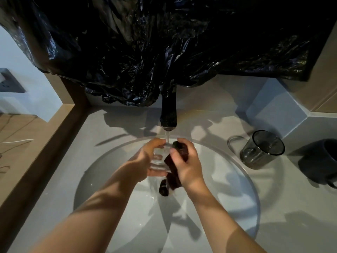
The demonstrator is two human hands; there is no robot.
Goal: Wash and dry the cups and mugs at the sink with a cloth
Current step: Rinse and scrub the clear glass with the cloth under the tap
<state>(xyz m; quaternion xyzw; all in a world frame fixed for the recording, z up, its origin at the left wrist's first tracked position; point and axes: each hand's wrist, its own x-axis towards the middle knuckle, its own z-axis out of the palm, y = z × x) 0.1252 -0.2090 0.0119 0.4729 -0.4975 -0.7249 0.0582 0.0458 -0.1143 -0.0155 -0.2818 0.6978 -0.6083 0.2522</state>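
Over the round white sink point(242, 181), my left hand point(145, 157) grips a clear glass cup point(158, 160) under the running stream from the dark tap point(169, 114). My right hand point(187, 165) presses a dark cloth point(173, 172) against the cup's right side; the cloth's end hangs down into the basin. A smoky grey glass point(262, 149) stands upright on the counter to the right of the sink. A dark mug point(319, 161) with a handle sits further right at the frame edge.
Crumpled black plastic sheeting point(164, 42) covers the wall behind the tap and hangs over its base. A grey counter point(54, 189) surrounds the sink. A wooden ledge point(36, 148) runs along the left, with a wall socket point(9, 81) beyond.
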